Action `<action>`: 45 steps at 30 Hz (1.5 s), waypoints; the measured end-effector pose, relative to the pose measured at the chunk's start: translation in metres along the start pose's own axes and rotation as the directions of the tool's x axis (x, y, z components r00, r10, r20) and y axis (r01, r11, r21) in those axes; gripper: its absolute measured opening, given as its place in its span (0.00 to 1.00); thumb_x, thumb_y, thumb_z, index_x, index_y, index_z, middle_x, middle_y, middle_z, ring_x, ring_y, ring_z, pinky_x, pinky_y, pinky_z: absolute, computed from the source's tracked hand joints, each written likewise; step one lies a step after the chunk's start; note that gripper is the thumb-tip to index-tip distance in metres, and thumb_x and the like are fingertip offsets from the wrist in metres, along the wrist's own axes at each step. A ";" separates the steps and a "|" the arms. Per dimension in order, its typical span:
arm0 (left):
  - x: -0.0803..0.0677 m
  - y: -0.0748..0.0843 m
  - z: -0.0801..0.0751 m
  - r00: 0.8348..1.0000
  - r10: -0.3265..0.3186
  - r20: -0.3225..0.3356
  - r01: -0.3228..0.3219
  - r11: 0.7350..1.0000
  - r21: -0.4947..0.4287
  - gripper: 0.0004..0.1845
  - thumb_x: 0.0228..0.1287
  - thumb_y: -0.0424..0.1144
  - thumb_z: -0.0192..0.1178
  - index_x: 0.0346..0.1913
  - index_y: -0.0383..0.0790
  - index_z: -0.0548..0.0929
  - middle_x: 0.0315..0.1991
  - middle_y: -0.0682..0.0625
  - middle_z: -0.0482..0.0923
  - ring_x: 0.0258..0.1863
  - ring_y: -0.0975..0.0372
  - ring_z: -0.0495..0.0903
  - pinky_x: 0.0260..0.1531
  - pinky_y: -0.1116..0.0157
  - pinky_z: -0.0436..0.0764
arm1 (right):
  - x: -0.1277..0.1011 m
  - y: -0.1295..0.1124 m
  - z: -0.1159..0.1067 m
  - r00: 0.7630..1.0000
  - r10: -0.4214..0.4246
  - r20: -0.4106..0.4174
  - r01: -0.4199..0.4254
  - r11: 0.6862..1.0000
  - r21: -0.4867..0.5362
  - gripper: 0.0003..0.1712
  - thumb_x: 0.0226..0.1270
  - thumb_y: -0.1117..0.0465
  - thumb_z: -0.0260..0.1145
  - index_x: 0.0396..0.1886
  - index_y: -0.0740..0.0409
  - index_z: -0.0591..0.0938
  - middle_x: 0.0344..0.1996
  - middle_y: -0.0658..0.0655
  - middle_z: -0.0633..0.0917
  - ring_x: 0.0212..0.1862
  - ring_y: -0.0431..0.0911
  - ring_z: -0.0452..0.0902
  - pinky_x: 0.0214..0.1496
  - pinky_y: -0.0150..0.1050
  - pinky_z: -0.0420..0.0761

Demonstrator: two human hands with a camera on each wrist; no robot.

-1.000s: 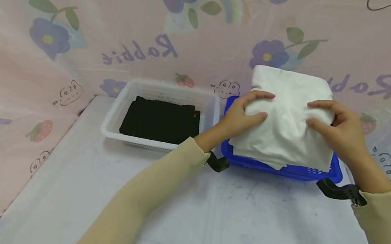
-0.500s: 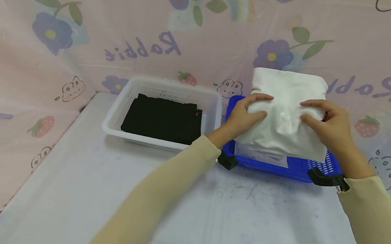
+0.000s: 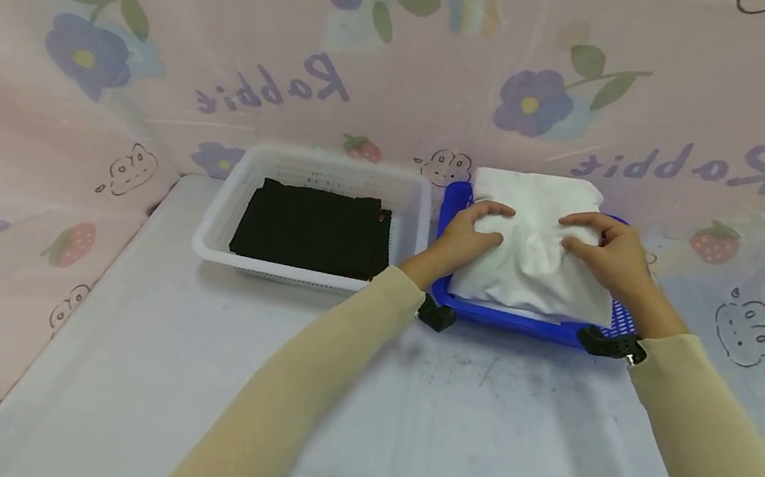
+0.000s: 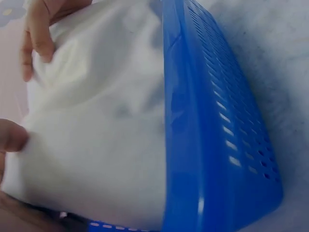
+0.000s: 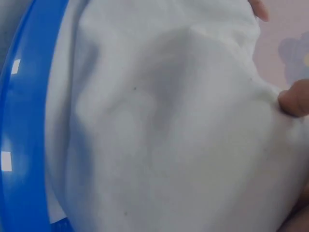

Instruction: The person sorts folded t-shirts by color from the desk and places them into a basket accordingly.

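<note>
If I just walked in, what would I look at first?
Probably the big folded white cloth at the back right of the table, gripped by the left hand and the right hand as it sits in the bright blue basket. Next, the white basket just to its left, with a folded black cloth inside. Behind everything hangs a pink sheet printed with purple flowers.

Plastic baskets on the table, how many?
2. A white rectangular plastic basket on the left holds a folded black cloth; a blue plastic basket on the right sits under the folded white cloth both hands grip.
</note>
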State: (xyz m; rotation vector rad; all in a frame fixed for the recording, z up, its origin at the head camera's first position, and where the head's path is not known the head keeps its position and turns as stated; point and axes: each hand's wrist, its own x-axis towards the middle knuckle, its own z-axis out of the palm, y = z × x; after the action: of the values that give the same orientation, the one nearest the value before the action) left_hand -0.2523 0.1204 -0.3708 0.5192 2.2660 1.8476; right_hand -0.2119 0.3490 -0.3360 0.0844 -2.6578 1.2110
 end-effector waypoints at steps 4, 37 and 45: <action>0.000 0.001 0.001 0.996 -0.075 0.044 0.070 0.992 0.106 0.22 0.61 0.30 0.61 0.56 0.53 0.79 0.65 0.59 0.71 0.68 0.65 0.63 0.64 0.60 0.67 | -0.002 0.008 0.002 0.998 0.046 0.048 -0.041 0.995 -0.088 0.17 0.62 0.54 0.69 0.51 0.51 0.84 0.28 0.42 0.74 0.22 0.39 0.56 0.22 0.37 0.59; 0.009 -0.016 0.007 0.989 -0.112 0.093 0.011 0.695 0.719 0.27 0.57 0.34 0.66 0.61 0.48 0.74 0.57 0.51 0.76 0.54 0.63 0.75 0.52 0.68 0.77 | 0.024 0.035 0.008 0.893 0.269 0.361 -0.153 0.935 -0.319 0.24 0.67 0.59 0.62 0.62 0.58 0.75 0.70 0.74 0.58 0.69 0.70 0.53 0.62 0.66 0.62; 0.005 -0.023 0.009 0.997 -0.054 0.056 -0.009 0.639 0.769 0.25 0.58 0.37 0.67 0.60 0.47 0.77 0.55 0.47 0.72 0.46 0.62 0.77 0.48 0.67 0.79 | 0.027 0.047 0.005 0.845 0.371 0.385 -0.276 0.919 -0.280 0.25 0.68 0.59 0.62 0.64 0.57 0.75 0.69 0.72 0.59 0.59 0.65 0.59 0.60 0.62 0.64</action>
State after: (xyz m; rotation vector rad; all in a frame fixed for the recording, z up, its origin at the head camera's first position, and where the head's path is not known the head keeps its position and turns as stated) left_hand -0.2573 0.1259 -0.3951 0.6357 2.9115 0.7055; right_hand -0.2460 0.3774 -0.3684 -0.1642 -3.2888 1.0829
